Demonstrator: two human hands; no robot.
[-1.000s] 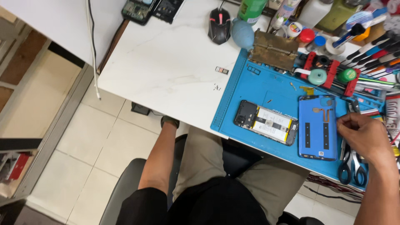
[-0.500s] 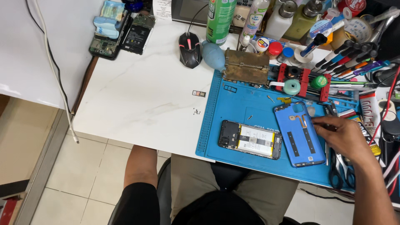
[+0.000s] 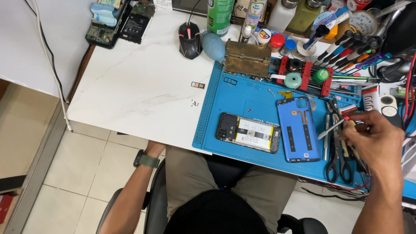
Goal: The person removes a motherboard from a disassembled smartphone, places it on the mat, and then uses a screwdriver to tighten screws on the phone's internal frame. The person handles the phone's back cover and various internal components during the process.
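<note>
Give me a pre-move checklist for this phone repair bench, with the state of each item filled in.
1. Right hand has a tool in grip: ok, its fingers pinch metal tweezers over the tool pile.
2. Opened phone lies flat on the blue mat: ok, battery side up.
3. Blue back cover set apart from the phone: ok, beside it on the mat, inner face up.
4. Left hand ready at the bench: not ok, it is below the table edge, mostly hidden.
5. Loose small parts secured: not ok, they sit bare on the white table, off the mat.
6. Scissors away from the right hand: not ok, just below it.
</note>
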